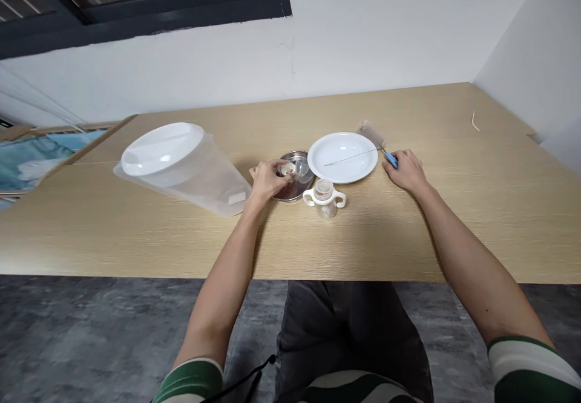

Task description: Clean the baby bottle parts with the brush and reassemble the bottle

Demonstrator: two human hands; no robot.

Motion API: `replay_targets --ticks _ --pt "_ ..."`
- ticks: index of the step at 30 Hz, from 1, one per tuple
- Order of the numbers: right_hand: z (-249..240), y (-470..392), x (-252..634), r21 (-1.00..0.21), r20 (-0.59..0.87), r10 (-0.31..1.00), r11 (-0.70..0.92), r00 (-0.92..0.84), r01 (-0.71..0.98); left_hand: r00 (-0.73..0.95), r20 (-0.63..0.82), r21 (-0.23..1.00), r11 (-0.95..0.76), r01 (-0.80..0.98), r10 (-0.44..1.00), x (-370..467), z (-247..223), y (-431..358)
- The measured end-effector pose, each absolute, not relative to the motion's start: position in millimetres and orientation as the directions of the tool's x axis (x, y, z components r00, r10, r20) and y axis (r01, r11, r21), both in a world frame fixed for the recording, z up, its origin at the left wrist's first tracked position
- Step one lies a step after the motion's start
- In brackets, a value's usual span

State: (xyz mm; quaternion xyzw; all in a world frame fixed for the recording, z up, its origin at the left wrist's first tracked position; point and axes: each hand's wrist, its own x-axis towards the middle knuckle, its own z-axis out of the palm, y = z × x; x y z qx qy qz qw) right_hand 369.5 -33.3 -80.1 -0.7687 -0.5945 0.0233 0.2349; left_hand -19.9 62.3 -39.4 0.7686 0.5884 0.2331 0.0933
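My left hand point(269, 179) pinches a small whitish piece point(287, 169) over a round metal dish point(290, 193). A clear dome-like piece point(305, 170) lies at that dish's right side. My right hand point(405, 170) is closed on the blue handle point(391, 160) of a brush-like tool, whose pale head point(371, 132) points up and left beside the plate. Between the hands sits a white oval plate point(344, 143), with a thin wire-like rod point(351, 157) across it. In front of the plate stands a clear jar point(325, 206) with two white side handles.
A large translucent pitcher point(204, 179) with a white lid lies on its side at the left of the wooden table point(363, 245). A small curved pale strip point(474, 121) lies at the far right. The wall is behind.
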Motion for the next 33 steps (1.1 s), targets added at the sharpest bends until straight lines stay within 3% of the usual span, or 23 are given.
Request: replay_targets --ticks 11,16,22,33 --pt "-76.1 -34.5 366.9 -0.400 0.235 0.926 -0.185 0.296 0.898 0.285 0.274 0.439 -0.383 0.813 0.919 -20.3 -45.1 67.1" --pt "-75.5 -34.7 367.0 -0.389 0.226 0.926 -0.198 0.301 0.900 0.260 0.409 0.523 -0.458 0.719 0.875 -26.0 -41.9 66.8" --pt "-76.3 -35.2 367.8 -0.398 0.240 0.922 -0.191 0.303 0.897 0.236 0.578 0.473 -0.557 0.683 0.781 -27.7 -27.6 56.6" --pt "-75.2 -36.7 368.3 -0.469 0.242 0.921 -0.165 0.306 0.868 0.246 0.614 0.445 -0.586 0.677 0.750 -19.6 -11.9 34.6"
